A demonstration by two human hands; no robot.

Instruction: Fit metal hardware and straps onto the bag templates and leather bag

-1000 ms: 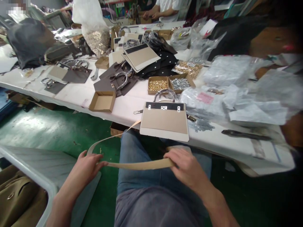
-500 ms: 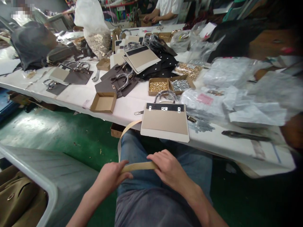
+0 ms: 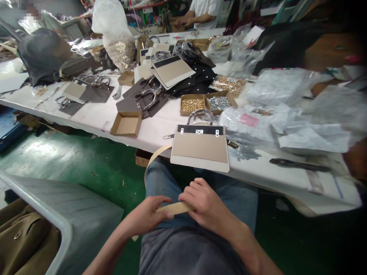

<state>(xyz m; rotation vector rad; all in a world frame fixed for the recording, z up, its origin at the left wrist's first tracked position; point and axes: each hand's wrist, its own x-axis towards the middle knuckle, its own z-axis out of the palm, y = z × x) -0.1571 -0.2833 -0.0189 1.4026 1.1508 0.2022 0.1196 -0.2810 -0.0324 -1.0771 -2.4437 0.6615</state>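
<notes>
Over my lap, a pale tan strap (image 3: 176,208) is stretched between my two hands. My left hand (image 3: 149,214) has it between thumb and fingers, and a loose end shows below that hand. The fingers of my right hand (image 3: 200,200) are curled around the strap on the other side. Another stretch of tan band arches from the table edge down over my knee. Just ahead, a beige handbag panel (image 3: 200,147) with a dark top band and metal plates lies at the table's edge. A wrapped handle (image 3: 200,112) rises behind it.
Beyond the panel stand cardboard boxes of gold studs (image 3: 192,104) and silver studs (image 3: 218,102). An open cardboard box (image 3: 126,125) is at the table edge. Dark pliers-like tool (image 3: 298,165) lies at right. A grey bin (image 3: 86,214) holds olive material. A co-worker (image 3: 200,15) sits across.
Both hands stay on the strap. My left hand has shifted right and a little down, nearer my right hand, so the span between them is shorter and tilted.
</notes>
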